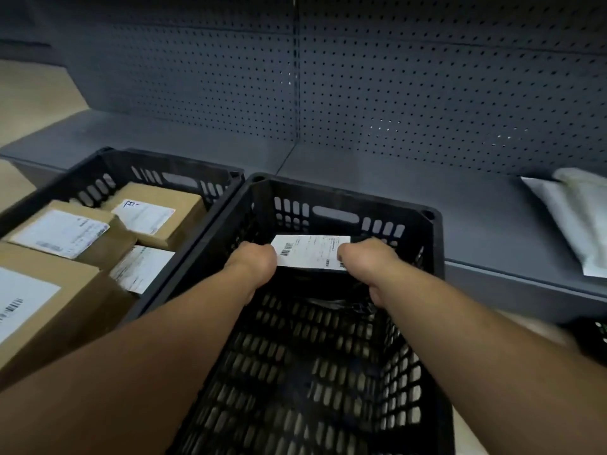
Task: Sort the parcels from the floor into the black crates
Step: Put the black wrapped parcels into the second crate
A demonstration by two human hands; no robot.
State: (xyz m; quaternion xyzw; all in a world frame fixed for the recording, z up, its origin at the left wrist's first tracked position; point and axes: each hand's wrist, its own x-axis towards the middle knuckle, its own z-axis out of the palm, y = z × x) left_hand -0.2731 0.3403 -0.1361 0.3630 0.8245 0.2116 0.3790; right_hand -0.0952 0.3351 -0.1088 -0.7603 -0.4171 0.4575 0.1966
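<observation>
Both my hands reach into the middle black crate and hold a dark parcel with a white barcode label near the crate's far wall. My left hand grips its left end, my right hand its right end. The parcel's dark body blends into the crate's shadow, so only the label shows clearly. Whether the parcel touches the crate floor I cannot tell. A second black crate to the left holds several brown cardboard parcels with white labels.
A grey shelf with a pegboard back runs behind the crates. White padded mailers lie on the shelf at the right. A corner of another black crate shows at the right edge. Beige floor lies to the far left.
</observation>
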